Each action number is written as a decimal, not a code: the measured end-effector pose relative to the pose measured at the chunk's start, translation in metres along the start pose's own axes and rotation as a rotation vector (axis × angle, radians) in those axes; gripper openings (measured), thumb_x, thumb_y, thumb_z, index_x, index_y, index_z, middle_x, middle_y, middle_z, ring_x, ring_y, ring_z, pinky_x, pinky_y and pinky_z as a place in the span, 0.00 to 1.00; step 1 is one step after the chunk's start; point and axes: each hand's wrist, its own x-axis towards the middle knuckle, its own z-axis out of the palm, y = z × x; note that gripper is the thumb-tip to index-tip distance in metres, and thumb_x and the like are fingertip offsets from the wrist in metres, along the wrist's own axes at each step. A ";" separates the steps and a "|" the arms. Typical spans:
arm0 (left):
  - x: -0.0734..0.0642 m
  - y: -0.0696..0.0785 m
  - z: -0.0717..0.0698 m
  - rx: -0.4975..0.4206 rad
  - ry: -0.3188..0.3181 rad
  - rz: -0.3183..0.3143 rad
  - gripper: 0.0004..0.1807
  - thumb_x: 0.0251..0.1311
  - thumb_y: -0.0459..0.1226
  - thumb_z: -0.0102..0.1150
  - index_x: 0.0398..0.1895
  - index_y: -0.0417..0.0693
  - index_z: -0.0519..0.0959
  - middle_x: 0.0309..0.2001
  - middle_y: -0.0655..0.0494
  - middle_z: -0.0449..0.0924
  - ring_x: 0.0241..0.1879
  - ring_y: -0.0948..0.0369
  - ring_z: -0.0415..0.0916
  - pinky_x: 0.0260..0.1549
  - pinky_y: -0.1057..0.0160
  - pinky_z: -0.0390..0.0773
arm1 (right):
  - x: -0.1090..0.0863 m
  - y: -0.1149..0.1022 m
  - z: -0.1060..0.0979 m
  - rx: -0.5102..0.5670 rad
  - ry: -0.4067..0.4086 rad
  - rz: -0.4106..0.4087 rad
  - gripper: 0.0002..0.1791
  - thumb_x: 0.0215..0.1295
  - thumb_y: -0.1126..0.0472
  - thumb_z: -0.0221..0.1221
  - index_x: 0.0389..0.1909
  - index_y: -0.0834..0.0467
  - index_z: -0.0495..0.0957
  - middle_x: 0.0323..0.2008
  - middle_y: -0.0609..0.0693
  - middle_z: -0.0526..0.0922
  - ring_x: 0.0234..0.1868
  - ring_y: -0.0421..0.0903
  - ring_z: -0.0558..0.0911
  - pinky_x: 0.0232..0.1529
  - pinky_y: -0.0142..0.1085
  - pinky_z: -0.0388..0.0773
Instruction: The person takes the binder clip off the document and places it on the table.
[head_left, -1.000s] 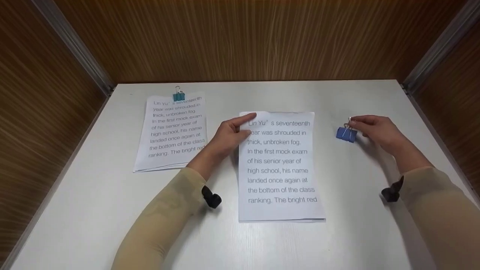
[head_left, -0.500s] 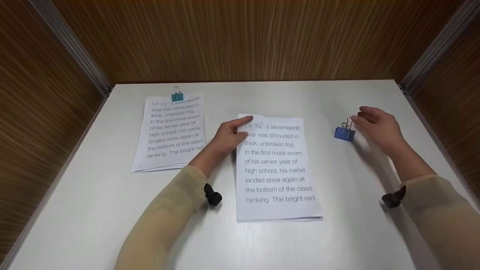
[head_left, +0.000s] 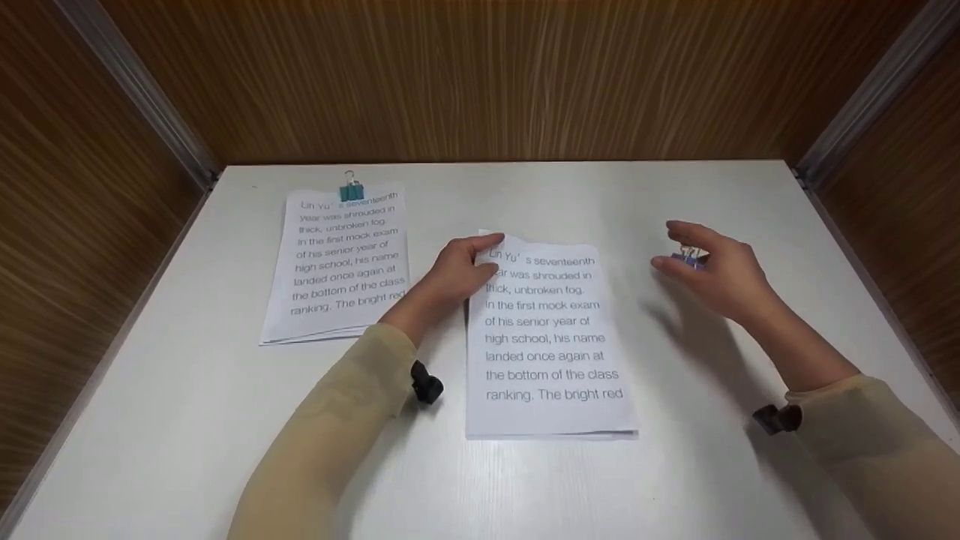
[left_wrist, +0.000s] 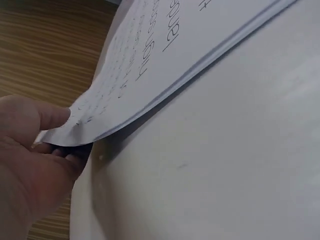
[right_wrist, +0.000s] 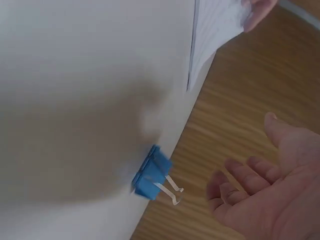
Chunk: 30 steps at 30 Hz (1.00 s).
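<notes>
My left hand [head_left: 461, 270] pinches the upper left corner of a stack of printed paper [head_left: 551, 352], thumb on top and fingers underneath. In the left wrist view that edge of the paper [left_wrist: 150, 95] is bent up off the table. My right hand [head_left: 716, 270] hangs in the air right of the stack, thumb and fingers spread and holding nothing. Behind it, partly hidden in the head view, a blue binder clip [head_left: 688, 257] rests on the table. The right wrist view shows the blue binder clip [right_wrist: 152, 172] apart from the fingers, its wire handles sticking out.
A second stack of printed paper [head_left: 337, 262] lies at the left, with a teal binder clip [head_left: 351, 190] on its top edge. The white table [head_left: 225, 420] is bounded by a wood-grain panel [head_left: 510, 82] at the back and similar panels at both sides.
My right hand has let go of the blue binder clip and moved left, in front of it. My left hand keeps its pinch; the stack's upper right corner has shifted left and down.
</notes>
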 end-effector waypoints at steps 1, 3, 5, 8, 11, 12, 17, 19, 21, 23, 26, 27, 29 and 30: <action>-0.002 0.002 -0.001 0.050 0.005 -0.002 0.32 0.74 0.32 0.59 0.79 0.53 0.71 0.79 0.54 0.66 0.81 0.58 0.55 0.79 0.60 0.51 | -0.003 -0.004 0.003 -0.020 -0.007 -0.013 0.38 0.73 0.47 0.68 0.77 0.60 0.70 0.71 0.64 0.76 0.73 0.65 0.72 0.68 0.62 0.71; -0.008 0.007 -0.003 0.180 0.026 -0.001 0.33 0.73 0.35 0.61 0.80 0.55 0.70 0.81 0.51 0.63 0.82 0.55 0.54 0.79 0.58 0.52 | -0.009 -0.012 0.010 -0.063 -0.022 -0.042 0.38 0.72 0.48 0.69 0.77 0.61 0.70 0.71 0.65 0.75 0.72 0.67 0.72 0.69 0.64 0.69; -0.015 0.011 -0.004 0.341 0.047 0.016 0.34 0.73 0.39 0.63 0.81 0.55 0.69 0.82 0.45 0.59 0.83 0.50 0.52 0.80 0.54 0.53 | -0.015 -0.018 0.017 -0.101 -0.026 -0.090 0.38 0.71 0.51 0.71 0.75 0.63 0.72 0.70 0.66 0.76 0.72 0.68 0.72 0.70 0.64 0.68; -0.028 0.015 -0.003 0.584 0.075 0.087 0.35 0.74 0.44 0.64 0.81 0.51 0.67 0.83 0.36 0.54 0.82 0.42 0.50 0.79 0.47 0.55 | -0.025 -0.025 0.026 -0.138 -0.024 -0.156 0.36 0.68 0.55 0.73 0.73 0.64 0.74 0.67 0.66 0.79 0.69 0.67 0.76 0.68 0.63 0.70; -0.043 0.018 0.000 0.782 0.091 0.168 0.39 0.74 0.53 0.62 0.82 0.47 0.66 0.82 0.34 0.54 0.82 0.40 0.50 0.78 0.43 0.55 | -0.034 -0.030 0.035 -0.175 -0.027 -0.209 0.35 0.67 0.57 0.73 0.72 0.64 0.75 0.66 0.65 0.80 0.68 0.67 0.77 0.68 0.62 0.72; -0.049 0.018 0.001 0.832 0.088 0.184 0.41 0.74 0.56 0.60 0.82 0.47 0.65 0.82 0.35 0.54 0.82 0.40 0.49 0.79 0.42 0.54 | -0.037 -0.032 0.037 -0.186 -0.031 -0.225 0.35 0.67 0.57 0.73 0.72 0.64 0.75 0.66 0.65 0.80 0.68 0.67 0.77 0.67 0.62 0.72; -0.085 0.013 0.012 0.987 -0.007 0.200 0.52 0.70 0.68 0.52 0.86 0.46 0.55 0.84 0.38 0.49 0.83 0.40 0.44 0.80 0.39 0.44 | -0.054 -0.042 0.051 -0.254 -0.104 -0.277 0.39 0.66 0.53 0.74 0.74 0.63 0.73 0.71 0.65 0.75 0.72 0.68 0.73 0.70 0.64 0.69; -0.102 0.009 0.017 1.011 -0.070 0.214 0.54 0.70 0.70 0.50 0.86 0.46 0.53 0.85 0.38 0.47 0.83 0.40 0.42 0.79 0.37 0.43 | -0.063 -0.046 0.057 -0.305 -0.170 -0.277 0.42 0.66 0.48 0.74 0.76 0.62 0.71 0.75 0.66 0.70 0.75 0.69 0.69 0.72 0.66 0.65; -0.117 0.005 0.021 1.025 -0.124 0.231 0.55 0.69 0.71 0.48 0.87 0.47 0.52 0.85 0.38 0.46 0.84 0.39 0.41 0.79 0.36 0.42 | -0.073 -0.051 0.063 -0.357 -0.228 -0.279 0.45 0.65 0.44 0.73 0.77 0.61 0.70 0.77 0.65 0.66 0.77 0.70 0.65 0.73 0.68 0.61; -0.131 0.001 0.023 1.034 -0.170 0.242 0.55 0.69 0.72 0.46 0.87 0.48 0.52 0.85 0.38 0.46 0.84 0.40 0.41 0.79 0.35 0.41 | -0.081 -0.054 0.069 -0.405 -0.274 -0.292 0.47 0.64 0.40 0.73 0.77 0.60 0.70 0.78 0.65 0.65 0.77 0.69 0.64 0.74 0.68 0.59; -0.143 -0.004 0.025 1.036 -0.184 0.240 0.55 0.68 0.73 0.46 0.87 0.50 0.53 0.85 0.40 0.46 0.84 0.41 0.40 0.79 0.36 0.39 | -0.090 -0.056 0.076 -0.451 -0.288 -0.330 0.47 0.62 0.40 0.74 0.76 0.60 0.72 0.77 0.64 0.66 0.76 0.67 0.67 0.72 0.68 0.62; -0.145 -0.005 0.025 1.040 -0.190 0.237 0.55 0.68 0.73 0.45 0.87 0.50 0.53 0.85 0.40 0.47 0.84 0.42 0.40 0.79 0.36 0.39 | -0.093 -0.056 0.078 -0.462 -0.294 -0.344 0.46 0.62 0.40 0.74 0.75 0.60 0.73 0.77 0.64 0.67 0.76 0.67 0.68 0.72 0.68 0.63; -0.149 -0.007 0.025 1.049 -0.206 0.231 0.54 0.68 0.73 0.45 0.87 0.51 0.53 0.85 0.40 0.47 0.84 0.43 0.40 0.79 0.36 0.38 | -0.097 -0.056 0.081 -0.474 -0.302 -0.377 0.44 0.62 0.40 0.74 0.73 0.60 0.76 0.75 0.64 0.70 0.74 0.67 0.70 0.70 0.69 0.65; -0.150 -0.008 0.024 1.055 -0.214 0.226 0.54 0.68 0.73 0.45 0.87 0.51 0.53 0.85 0.40 0.48 0.84 0.43 0.40 0.79 0.37 0.38 | -0.099 -0.056 0.082 -0.473 -0.307 -0.389 0.43 0.62 0.41 0.74 0.72 0.60 0.77 0.74 0.64 0.71 0.74 0.67 0.71 0.69 0.69 0.66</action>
